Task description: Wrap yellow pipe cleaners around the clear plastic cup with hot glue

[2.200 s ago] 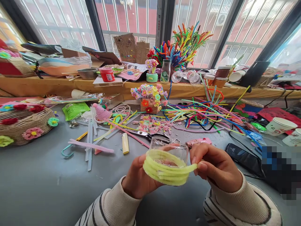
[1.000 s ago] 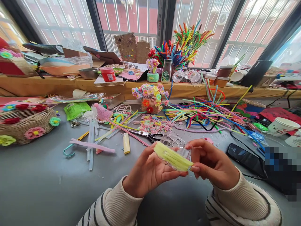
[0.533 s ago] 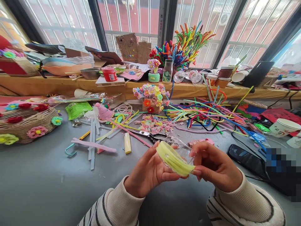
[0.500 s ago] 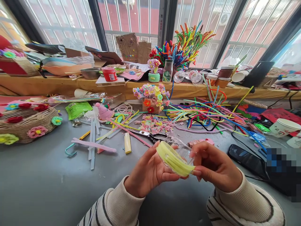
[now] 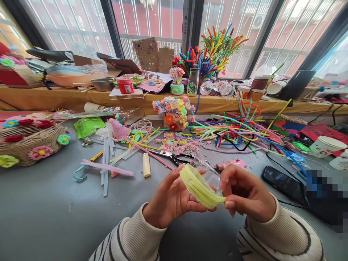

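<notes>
A small clear glass jar (image 5: pixel 209 174) is held tilted between both hands above the grey table (image 5: pixel 49 210). Pale yellow-green pipe cleaner (image 5: pixel 198 187) is wound in several turns round its lower part. My left hand (image 5: pixel 170 197) grips the jar from the left, thumb under the wound band. My right hand (image 5: pixel 246 192) closes on the jar's right side and pinches the pipe cleaner's end at the lower right. Both sleeves are cream with dark stripes.
Scissors (image 5: pixel 170 156), a yellow lighter (image 5: pixel 146 164) and glue sticks (image 5: pixel 104 163) lie just beyond the hands. Loose coloured pipe cleaners (image 5: pixel 233 132) spread at the right, with a black phone (image 5: pixel 282 180) and paper cup (image 5: pixel 324 145). A woven basket (image 5: pixel 27 143) sits left.
The jar went from upright to tilted, mouth pointing away to the right. Both hands kept their hold and turned it slightly, and the right hand's pinch on the pipe cleaner end dropped lower.
</notes>
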The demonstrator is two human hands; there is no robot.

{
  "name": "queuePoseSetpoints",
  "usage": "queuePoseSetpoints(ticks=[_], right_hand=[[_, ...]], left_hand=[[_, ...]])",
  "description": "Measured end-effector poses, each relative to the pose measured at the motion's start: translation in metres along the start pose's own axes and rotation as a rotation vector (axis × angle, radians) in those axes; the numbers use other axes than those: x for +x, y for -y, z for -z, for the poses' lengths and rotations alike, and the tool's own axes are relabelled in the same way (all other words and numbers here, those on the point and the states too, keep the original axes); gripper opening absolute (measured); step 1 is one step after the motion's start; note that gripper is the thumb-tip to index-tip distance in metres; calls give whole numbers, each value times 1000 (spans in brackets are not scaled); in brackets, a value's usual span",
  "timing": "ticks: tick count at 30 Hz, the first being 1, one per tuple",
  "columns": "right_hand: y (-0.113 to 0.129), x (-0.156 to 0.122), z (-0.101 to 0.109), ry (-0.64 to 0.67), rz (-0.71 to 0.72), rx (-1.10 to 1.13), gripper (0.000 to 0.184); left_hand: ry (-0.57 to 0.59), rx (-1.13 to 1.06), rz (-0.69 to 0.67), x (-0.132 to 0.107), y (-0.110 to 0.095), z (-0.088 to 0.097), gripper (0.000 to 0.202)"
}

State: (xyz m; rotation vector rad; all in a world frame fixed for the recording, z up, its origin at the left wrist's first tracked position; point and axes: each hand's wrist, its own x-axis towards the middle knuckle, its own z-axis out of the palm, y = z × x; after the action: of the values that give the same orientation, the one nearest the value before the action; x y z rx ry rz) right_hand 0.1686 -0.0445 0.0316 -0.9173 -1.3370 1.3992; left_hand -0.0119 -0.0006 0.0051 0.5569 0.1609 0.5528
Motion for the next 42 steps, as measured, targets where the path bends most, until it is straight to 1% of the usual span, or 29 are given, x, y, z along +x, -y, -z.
queuePoseSetpoints(ticks=[3, 8, 10, 14, 15, 18, 26, 32, 38, 42], right_hand=[[1, 0, -1, -9, -38, 4, 30], [2, 1, 0, -13, -57, -12, 33], [0, 3, 5, -4, -2, -56, 30], [-6, 6, 16, 116, 160, -215, 23], [-7, 7, 17, 120, 185, -241, 22], [-9, 8, 18, 64, 233, -291, 23], [-6, 4, 17, 81, 215, -397, 27], [-5, 4, 19, 127, 271, -445, 23], [-5, 4, 19, 151, 323, -447, 21], [-5, 5, 19, 145, 327, -436, 21]], left_hand=[[-17, 14, 0, 1, 0, -1, 53], [-100, 40, -39, 1, 0, -7, 47], [-108, 69, -71, 1, 0, -8, 48], [-114, 126, -86, 0, 2, -9, 55], [-121, 133, -85, 0, 2, -9, 55], [-134, 143, -81, 0, 1, -9, 55], [-118, 185, -100, -2, 1, -11, 49], [-129, 191, -91, -3, 2, -9, 49], [-120, 179, -81, -3, 1, -13, 46], [-125, 196, -70, -3, 2, -13, 53]])
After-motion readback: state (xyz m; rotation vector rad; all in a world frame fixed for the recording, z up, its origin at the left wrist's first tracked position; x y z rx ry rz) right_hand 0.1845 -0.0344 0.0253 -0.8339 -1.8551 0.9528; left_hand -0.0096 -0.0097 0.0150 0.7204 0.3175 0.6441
